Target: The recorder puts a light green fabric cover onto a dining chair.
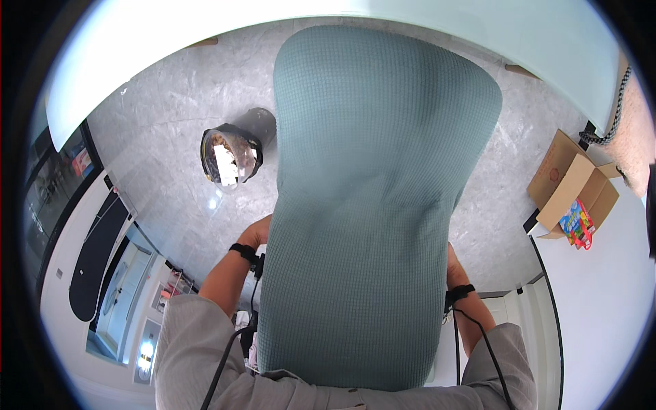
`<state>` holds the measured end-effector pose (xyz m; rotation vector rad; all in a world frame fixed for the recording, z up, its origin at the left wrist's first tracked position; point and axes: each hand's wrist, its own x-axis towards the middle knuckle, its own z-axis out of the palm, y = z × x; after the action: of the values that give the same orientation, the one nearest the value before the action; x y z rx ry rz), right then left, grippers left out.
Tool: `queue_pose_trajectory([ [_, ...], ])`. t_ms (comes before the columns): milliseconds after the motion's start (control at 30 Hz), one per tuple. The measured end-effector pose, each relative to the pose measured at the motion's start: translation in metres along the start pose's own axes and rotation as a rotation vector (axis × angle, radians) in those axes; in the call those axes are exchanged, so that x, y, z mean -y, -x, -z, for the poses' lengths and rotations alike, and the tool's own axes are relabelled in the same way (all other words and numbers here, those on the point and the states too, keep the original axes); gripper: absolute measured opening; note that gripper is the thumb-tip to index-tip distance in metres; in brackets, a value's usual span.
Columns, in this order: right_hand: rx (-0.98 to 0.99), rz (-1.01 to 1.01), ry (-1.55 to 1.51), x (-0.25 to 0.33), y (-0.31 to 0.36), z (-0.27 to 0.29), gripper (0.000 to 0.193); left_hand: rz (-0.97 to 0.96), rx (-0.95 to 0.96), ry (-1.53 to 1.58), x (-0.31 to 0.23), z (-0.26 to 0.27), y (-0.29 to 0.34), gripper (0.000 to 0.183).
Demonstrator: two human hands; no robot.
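A large padded chair-like piece in a teal, waffle-textured fabric cover (pixel 355 273) fills the middle, running from my waist to the far end. The fabric creases at its narrower middle, mostly toward the right. Against its left edge is my left hand (pixel 258 232), with only the back and wrist showing. My right hand (pixel 453 265) is at the right edge, slightly nearer to me, mostly covered by the piece. The fingers of both hands are hidden behind it, so their grip does not show. Black bands with cables circle both wrists.
A dark waste bin (pixel 232 154) with a clear liner and rubbish stands on the grey floor at the left. An opened cardboard box (pixel 574 181) with a colourful bag is at the right. A pale table edge (pixel 355 10) curves along the far side.
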<state>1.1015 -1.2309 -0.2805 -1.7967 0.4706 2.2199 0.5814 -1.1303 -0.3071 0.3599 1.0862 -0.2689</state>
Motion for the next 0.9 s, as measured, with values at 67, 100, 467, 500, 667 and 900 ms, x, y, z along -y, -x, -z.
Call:
queue_pose_trajectory([
  [67,0.148,0.031,0.065,-0.002,-0.003,0.008,0.048,-0.094,0.046,-0.430,-0.033,0.001,0.002,0.069],
  [100,0.231,0.195,0.360,0.011,0.000,0.004,0.047,-0.097,0.045,-0.429,-0.050,-0.004,0.001,0.069],
  [467,0.071,0.137,0.079,0.019,-0.077,0.004,0.039,-0.155,-0.228,-0.152,-0.034,-0.016,-0.089,0.058],
  [500,0.070,0.146,0.080,0.024,-0.082,0.002,0.038,-0.166,-0.242,-0.098,-0.033,-0.010,-0.101,0.058],
  [667,0.063,0.172,0.115,0.041,-0.102,-0.004,0.036,-0.222,-0.283,0.032,-0.032,0.016,-0.145,0.056],
  [900,-0.006,0.341,0.533,0.074,-0.117,-0.017,0.032,-0.350,-0.374,-0.456,-0.036,0.095,-0.089,0.054],
])
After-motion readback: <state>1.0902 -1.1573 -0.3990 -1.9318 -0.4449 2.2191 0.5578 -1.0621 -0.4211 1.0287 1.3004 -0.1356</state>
